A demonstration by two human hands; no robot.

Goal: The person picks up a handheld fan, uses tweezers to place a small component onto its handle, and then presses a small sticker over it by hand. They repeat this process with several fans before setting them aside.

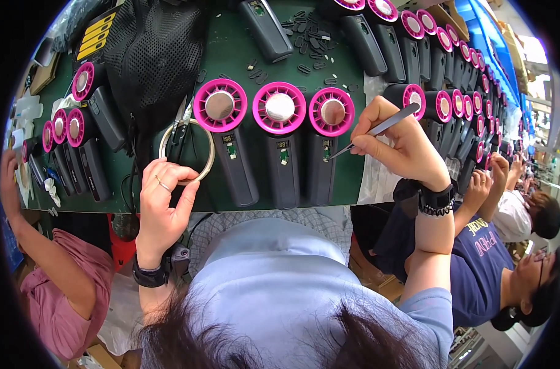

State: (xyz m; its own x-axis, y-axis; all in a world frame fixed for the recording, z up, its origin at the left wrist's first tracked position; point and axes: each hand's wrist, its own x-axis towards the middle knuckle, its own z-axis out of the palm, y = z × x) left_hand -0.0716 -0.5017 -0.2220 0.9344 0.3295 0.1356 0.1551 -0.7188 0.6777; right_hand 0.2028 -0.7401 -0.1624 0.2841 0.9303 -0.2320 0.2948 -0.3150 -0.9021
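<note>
Three dark grey handheld fans with magenta grilles lie side by side before me: a left fan (240,178), a middle fan (285,184) and a right fan (320,184). Each handle has an opening with a small green circuit board showing. Metal tweezers (392,120) are pinched in my right hand (400,144), their tips at the right fan's board; whether they touch it I cannot tell. At the table edge, my left hand (165,206) has thumb and fingers closed on the near rim of a pale tape roll (211,150). A dark cutting tool (180,132) lies within the ring.
Small black oval parts (305,40) lie scattered beyond the fans, near another opened fan (266,31). Rows of upright fans (436,67) fill the right side. A black mesh bag (154,55) stands at left, beside more fans (89,166). Co-workers sit on both sides.
</note>
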